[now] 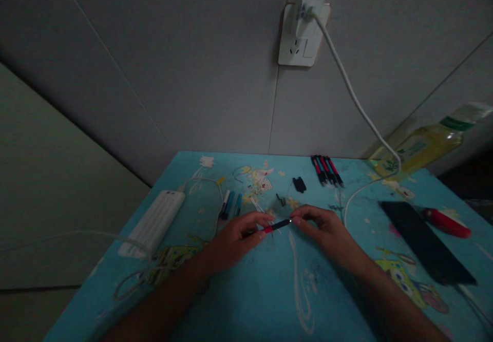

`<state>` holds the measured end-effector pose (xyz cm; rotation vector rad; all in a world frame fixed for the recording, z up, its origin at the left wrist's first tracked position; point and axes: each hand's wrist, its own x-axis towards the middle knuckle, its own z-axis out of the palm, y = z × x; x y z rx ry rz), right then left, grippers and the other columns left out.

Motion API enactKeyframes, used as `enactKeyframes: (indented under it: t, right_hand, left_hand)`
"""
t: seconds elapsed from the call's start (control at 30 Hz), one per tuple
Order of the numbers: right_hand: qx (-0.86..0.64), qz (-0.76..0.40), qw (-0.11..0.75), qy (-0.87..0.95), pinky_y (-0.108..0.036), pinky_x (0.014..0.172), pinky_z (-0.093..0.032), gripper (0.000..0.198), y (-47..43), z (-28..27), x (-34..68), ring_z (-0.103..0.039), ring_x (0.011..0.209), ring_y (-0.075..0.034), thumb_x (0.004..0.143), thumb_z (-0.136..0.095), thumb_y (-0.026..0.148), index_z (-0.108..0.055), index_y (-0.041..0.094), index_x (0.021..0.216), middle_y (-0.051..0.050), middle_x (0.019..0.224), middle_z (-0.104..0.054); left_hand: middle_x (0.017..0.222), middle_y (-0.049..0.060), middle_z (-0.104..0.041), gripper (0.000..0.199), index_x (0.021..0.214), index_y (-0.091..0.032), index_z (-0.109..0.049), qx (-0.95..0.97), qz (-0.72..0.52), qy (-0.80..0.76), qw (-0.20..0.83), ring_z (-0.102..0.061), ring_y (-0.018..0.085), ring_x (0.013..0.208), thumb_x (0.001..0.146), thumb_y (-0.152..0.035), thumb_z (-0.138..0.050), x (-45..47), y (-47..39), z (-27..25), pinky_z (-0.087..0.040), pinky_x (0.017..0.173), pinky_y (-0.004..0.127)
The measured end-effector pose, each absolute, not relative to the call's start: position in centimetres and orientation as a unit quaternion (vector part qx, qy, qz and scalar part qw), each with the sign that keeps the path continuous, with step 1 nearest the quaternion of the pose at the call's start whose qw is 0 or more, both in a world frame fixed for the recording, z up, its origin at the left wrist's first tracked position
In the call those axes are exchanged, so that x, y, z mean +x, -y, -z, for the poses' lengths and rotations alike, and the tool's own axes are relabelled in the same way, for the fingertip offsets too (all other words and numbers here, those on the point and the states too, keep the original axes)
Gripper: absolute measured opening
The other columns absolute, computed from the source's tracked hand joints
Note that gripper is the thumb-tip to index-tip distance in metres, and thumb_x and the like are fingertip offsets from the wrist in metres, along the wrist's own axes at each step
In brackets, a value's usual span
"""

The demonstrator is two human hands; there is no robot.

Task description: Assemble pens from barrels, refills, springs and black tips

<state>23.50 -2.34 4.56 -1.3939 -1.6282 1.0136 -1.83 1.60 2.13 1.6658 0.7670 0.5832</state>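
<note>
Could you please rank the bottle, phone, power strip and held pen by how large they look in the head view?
1. Bottle
2. Phone
3. Power strip
4. Pen, by far the smallest, partly covered by the left hand

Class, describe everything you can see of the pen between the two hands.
The pen is slim, with a red section, a dark section that looks black, and a small bright tip; it looks like plastic. It lies slantwise, its tip toward the right. The left hand holds the red part, hiding its rear end, and the right hand's fingertips pinch the tip. It is above the patterned blue tabletop.
</note>
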Motion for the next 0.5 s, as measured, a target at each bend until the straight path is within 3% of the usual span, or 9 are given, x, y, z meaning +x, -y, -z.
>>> enactKeyframes:
  t: [0.2, 0.37, 0.5]
  right_hand:
    - [-0.545, -0.378, 0.34, 0.667, -0.028, 0.07, -0.049, 0.019, 2.5, -4.3, 23.4, -0.064, 0.081, -0.019, 0.09, -0.063, 0.038, -0.072, 0.022, 0.095, -0.002, 0.085, -0.071]
    - [-0.544, -0.348, 0.291, 0.706, -0.027, 0.064, -0.046, 0.023, 2.6, -4.3, 23.0, -0.062, 0.07, -0.017, 0.094, -0.057, 0.037, -0.07, 0.021, 0.084, 0.0, 0.075, -0.068]
    - [-0.546, -0.345, 0.249, 0.722, -0.025, 0.056, -0.041, 0.043, 2.9, -3.4, 22.4, -0.056, 0.055, -0.014, 0.101, -0.043, 0.04, -0.063, 0.019, 0.069, 0.002, 0.06, -0.061]
  left_hand:
    - [0.108, 0.003, -0.07, 0.025, 0.118, -0.024, -0.064, 0.76, -0.245, -0.33, 0.503, -0.066, 0.017, 0.09, 0.095, -0.024, -0.053, -1.7, -1.6, -2.3, -0.052, 0.077, 0.028]
    - [0.122, 0.007, -0.065, 0.034, 0.133, -0.023, -0.055, 0.888, -0.226, -0.284, 0.282, -0.061, 0.021, 0.109, 0.101, -0.02, -0.044, -1.8, -1.8, -1.6, -0.049, 0.096, 0.038]
    - [0.121, 0.009, -0.063, 0.038, 0.137, -0.02, -0.05, 0.936, -0.2, -0.259, 0.133, -0.059, 0.022, 0.109, 0.1, -0.015, -0.045, -2.0, -2.1, -1.0, -0.05, 0.096, 0.041]
